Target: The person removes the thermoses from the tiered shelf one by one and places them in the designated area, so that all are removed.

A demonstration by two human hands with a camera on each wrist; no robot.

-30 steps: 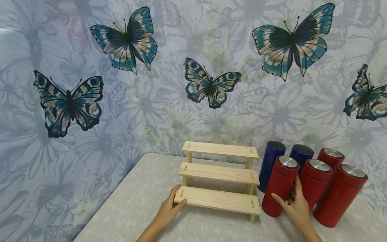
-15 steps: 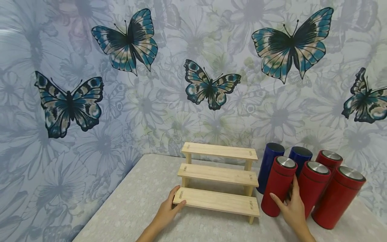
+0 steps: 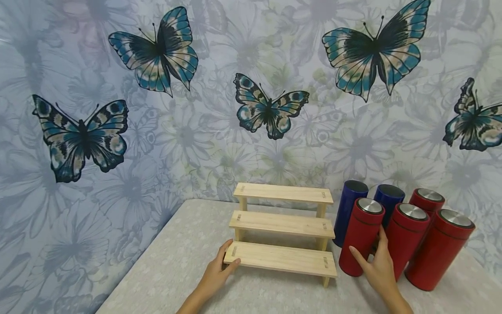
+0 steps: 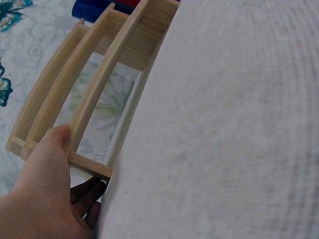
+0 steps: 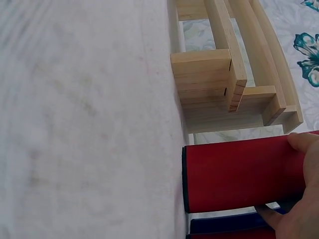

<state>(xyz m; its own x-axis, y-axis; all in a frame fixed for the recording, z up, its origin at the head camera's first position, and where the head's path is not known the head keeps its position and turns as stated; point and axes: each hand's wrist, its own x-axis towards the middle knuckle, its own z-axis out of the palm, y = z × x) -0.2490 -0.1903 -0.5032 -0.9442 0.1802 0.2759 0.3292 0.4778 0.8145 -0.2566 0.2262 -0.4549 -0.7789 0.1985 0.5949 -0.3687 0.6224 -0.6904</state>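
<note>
A light wooden three-step shelf point(image 3: 280, 257) stands on the cloth-covered table. My left hand point(image 3: 215, 272) grips the left end of its lowest step, thumb at the front edge; in the left wrist view the thumb point(image 4: 60, 135) lies against the wood and the other fingers are by the end leg. Right of the shelf, my right hand point(image 3: 378, 266) holds an upright red thermos point(image 3: 358, 242) with a silver lid top. Its thumb is on the near side and its fingers reach round the right side. In the right wrist view the thermos point(image 5: 244, 174) has a dark base rim.
Beside the held thermos stand another red thermos point(image 3: 408, 237), a front-right red thermos point(image 3: 439, 253) and a rear red thermos point(image 3: 427, 195). Two blue cylinders, one left point(image 3: 349, 213) and one right point(image 3: 390, 196), stand behind. A butterfly-patterned wall point(image 3: 188, 139) rises behind the table point(image 3: 164, 257).
The head view has shifted slightly. Both hands keep their places on the shelf and the thermos, and nothing else has visibly moved.
</note>
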